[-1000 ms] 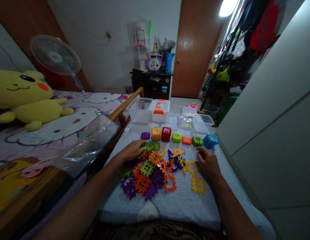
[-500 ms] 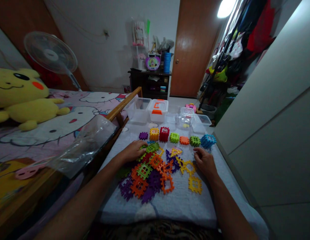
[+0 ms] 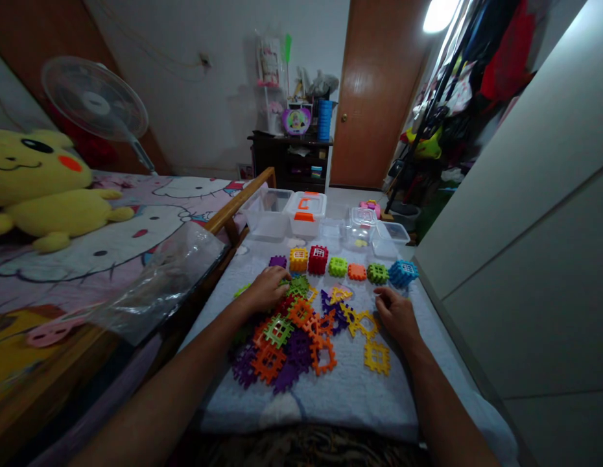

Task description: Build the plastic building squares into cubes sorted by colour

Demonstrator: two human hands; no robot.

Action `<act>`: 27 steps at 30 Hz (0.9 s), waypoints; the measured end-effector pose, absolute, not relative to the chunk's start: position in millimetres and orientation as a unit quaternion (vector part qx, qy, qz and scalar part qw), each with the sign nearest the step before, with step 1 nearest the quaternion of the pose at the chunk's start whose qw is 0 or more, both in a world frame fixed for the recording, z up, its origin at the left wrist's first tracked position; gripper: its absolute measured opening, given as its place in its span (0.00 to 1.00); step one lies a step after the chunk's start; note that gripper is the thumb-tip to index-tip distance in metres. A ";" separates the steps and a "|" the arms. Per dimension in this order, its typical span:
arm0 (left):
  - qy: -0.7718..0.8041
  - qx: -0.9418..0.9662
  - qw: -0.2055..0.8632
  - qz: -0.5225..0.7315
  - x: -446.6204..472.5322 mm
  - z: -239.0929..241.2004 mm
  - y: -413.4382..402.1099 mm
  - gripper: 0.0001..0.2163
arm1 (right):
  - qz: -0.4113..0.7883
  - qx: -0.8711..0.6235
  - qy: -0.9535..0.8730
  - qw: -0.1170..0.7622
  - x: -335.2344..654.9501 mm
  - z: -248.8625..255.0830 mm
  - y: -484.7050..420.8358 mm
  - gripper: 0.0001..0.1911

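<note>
My left hand (image 3: 268,289) reaches over the upper left of a heap of notched plastic building panels, its fingers bent down around a green panel (image 3: 298,285); its fingertips are partly hidden. Under and below it lie orange panels (image 3: 269,362), purple panels (image 3: 299,349) and a lighter green panel (image 3: 279,331). On the cloth to the right rests my right hand (image 3: 397,314), loosely curled, thumb and forefinger apart, with nothing visible in it. Beside it are a yellow triangular piece (image 3: 367,323) and a yellow square panel (image 3: 377,357).
Behind the heap runs a row of stacked panels, including a red stack (image 3: 318,260) and a blue stack (image 3: 403,273). Clear plastic boxes (image 3: 268,217) and a lidded box (image 3: 307,214) stand farther back. A wooden bed rail (image 3: 243,201) borders the left, a pale cabinet (image 3: 525,214) the right.
My left hand has shifted slightly right and up over the green panels, and a bright green piece now shows to its left. My right hand stays in place.
</note>
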State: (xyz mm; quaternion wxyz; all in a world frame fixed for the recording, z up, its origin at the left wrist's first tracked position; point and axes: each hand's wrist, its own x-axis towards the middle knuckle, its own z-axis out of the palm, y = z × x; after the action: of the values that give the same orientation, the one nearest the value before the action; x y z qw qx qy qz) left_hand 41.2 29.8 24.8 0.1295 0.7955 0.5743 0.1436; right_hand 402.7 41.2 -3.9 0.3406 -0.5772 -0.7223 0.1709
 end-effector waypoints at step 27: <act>0.606 0.782 0.124 0.072 55.2 26.8 53.3 0.07 | 0.168 -0.562 -0.733 0.345 400.1 -0.8 39.9 0.17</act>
State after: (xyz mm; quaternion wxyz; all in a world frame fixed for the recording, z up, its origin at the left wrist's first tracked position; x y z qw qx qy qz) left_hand 55.2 53.3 26.8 0.1242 0.7821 0.6064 0.0722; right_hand 400.1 39.9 -0.8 0.3451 -0.5617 -0.7330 0.1676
